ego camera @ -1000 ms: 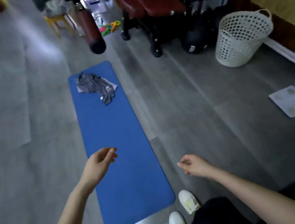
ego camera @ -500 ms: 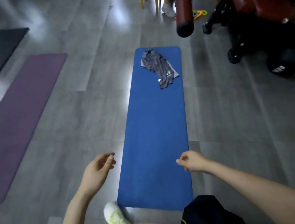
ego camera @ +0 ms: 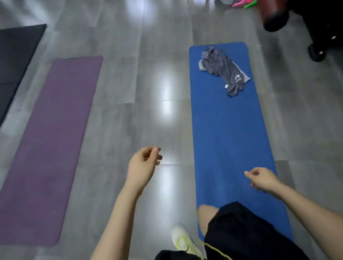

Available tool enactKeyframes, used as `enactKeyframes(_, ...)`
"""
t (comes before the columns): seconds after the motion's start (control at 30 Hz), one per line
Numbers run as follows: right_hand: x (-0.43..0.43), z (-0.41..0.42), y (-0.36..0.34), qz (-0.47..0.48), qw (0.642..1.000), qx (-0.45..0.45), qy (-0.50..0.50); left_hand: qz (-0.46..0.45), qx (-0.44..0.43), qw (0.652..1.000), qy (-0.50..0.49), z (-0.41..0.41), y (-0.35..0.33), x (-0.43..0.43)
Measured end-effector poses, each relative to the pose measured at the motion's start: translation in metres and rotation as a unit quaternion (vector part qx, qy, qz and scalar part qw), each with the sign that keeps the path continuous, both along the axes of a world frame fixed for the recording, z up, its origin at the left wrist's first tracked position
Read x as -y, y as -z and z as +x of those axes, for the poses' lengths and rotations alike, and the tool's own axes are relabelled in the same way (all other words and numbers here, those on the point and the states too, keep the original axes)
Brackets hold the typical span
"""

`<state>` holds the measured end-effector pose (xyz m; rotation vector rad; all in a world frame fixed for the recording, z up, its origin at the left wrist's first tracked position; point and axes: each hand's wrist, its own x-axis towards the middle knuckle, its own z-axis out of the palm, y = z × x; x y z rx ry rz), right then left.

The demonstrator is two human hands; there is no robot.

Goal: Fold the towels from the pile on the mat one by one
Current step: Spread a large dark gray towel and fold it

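Lying crumpled on the mat (ego camera: pixel 227 131) are grey towels (ego camera: pixel 222 69); left hand (ego camera: pixel 144 168) and right hand (ego camera: pixel 262 179) fingers curl loosely, empty.

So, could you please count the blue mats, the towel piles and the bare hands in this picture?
Blue mat: 1
Towel pile: 1
Hands: 2 (left hand, right hand)
Total: 4

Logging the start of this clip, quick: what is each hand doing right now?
Left hand: open, fingers loosely curled, holding nothing.
Right hand: open, loosely curled, holding nothing; the towel pile lies untouched.
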<state>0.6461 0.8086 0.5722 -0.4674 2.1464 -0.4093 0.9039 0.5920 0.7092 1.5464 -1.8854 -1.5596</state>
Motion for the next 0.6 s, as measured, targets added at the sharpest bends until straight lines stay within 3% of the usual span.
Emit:
enactKeyframes(0.17, 0.067, 0.013, -0.003, -0.009, 0.996, 0.023, 0.084, 0.007, -0.008, 1.000, -0.001, 0.000, 0.008, 0.102)
enactKeyframes(0.33, 0.136, -0.014, 0.016, -0.002, 0.983, 0.048, 0.179, 0.018, -0.024, 0.997, 0.072, -0.053, 0.018, 0.192)
enactKeyframes(0.6, 0.314, -0.094, 0.021, 0.025, 0.966, 0.092, 0.241, -0.038, 0.042, 0.988, 0.146, -0.140, 0.009, 0.389)
